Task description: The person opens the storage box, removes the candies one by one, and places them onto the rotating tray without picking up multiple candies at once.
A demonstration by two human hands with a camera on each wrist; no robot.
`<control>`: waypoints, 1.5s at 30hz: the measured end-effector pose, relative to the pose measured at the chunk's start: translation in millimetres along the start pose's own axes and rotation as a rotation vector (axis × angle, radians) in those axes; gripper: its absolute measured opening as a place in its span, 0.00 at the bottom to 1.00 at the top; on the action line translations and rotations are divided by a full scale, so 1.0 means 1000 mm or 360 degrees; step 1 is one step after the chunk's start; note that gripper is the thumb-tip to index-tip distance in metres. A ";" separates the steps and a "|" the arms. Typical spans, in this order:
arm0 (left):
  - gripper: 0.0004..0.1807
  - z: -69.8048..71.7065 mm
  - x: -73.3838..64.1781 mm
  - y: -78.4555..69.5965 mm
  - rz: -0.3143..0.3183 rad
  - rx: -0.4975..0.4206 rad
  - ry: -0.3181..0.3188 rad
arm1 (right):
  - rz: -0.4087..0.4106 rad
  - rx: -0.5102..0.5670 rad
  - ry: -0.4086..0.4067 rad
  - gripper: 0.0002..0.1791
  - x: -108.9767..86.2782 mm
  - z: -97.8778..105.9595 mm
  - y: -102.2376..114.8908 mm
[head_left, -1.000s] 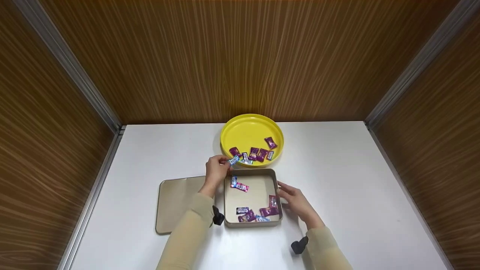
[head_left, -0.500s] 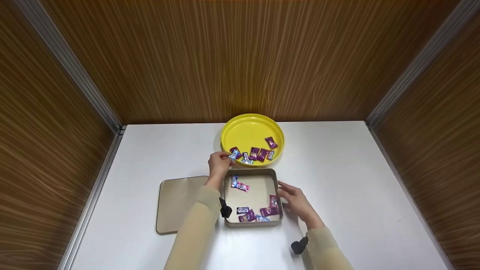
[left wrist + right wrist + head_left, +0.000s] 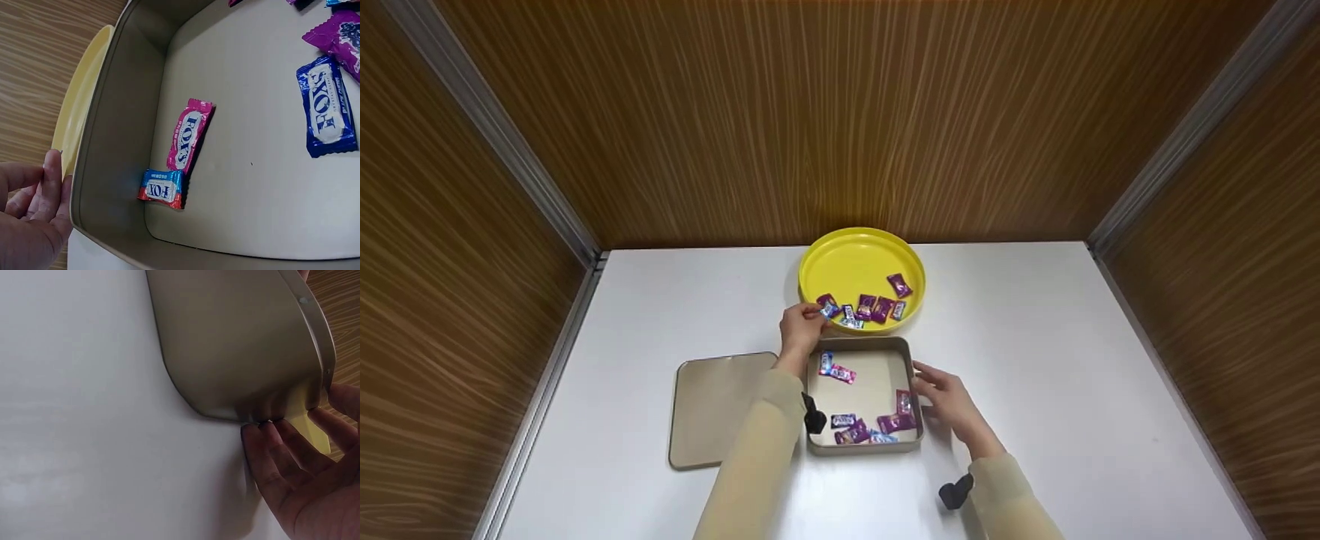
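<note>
Pinches a small blue candy (image 3: pixel 829 310) in the left hand (image 3: pixel 801 330) at the near-left edge of the yellow plate (image 3: pixel 847 262), apparently lightly because of its size. Rests the right hand (image 3: pixel 951 401), fingers mostly straight, against the tin (image 3: pixel 877 386), probably to steady it. Has the lid (image 3: pixel 712 412) lying flat on the counter (image 3: pixel 1020 322), seemingly out of the way.

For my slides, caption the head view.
Left hand pinches a blue candy at the yellow tray; right hand touches the open tin.
</note>
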State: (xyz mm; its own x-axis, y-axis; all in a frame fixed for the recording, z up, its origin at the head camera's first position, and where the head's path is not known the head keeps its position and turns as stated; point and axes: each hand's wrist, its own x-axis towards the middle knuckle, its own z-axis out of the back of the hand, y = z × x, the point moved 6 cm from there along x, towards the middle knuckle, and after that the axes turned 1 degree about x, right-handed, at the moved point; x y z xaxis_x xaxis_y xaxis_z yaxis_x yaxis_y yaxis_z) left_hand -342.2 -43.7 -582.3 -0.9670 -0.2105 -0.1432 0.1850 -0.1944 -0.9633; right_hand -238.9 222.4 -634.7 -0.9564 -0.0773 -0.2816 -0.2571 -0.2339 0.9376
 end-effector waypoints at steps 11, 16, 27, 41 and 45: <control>0.22 0.002 -0.001 -0.006 -0.0002 -0.0051 0.0091 | -0.0005 -0.0004 0.0011 0.25 0.002 -0.001 0.002; 0.19 0.007 -0.009 -0.009 -0.0078 0.0071 0.0125 | 0.0006 -0.0025 0.0014 0.25 0.001 -0.002 0.002; 0.17 0.007 -0.040 -0.023 -0.0310 0.0261 0.0316 | 0.0006 -0.0031 0.0007 0.26 -0.003 0.001 0.001; 0.19 -0.015 -0.087 -0.018 -0.0553 0.0667 0.0790 | 0.0048 -0.0048 0.0037 0.29 -0.007 0.002 0.006; 0.17 -0.019 -0.098 -0.009 -0.0646 0.0812 0.0879 | 0.0052 -0.0046 0.0054 0.29 -0.006 0.002 0.005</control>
State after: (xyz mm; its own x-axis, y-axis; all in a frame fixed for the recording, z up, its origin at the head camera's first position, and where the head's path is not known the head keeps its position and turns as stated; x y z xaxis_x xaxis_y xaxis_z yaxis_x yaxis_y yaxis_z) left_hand -252.4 -3.3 -564.3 -0.8976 0.4401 -0.0267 -0.2663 -0.5894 -0.7627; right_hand -234.6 223.8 -627.9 -0.9590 -0.1179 -0.2578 -0.2210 -0.2587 0.9403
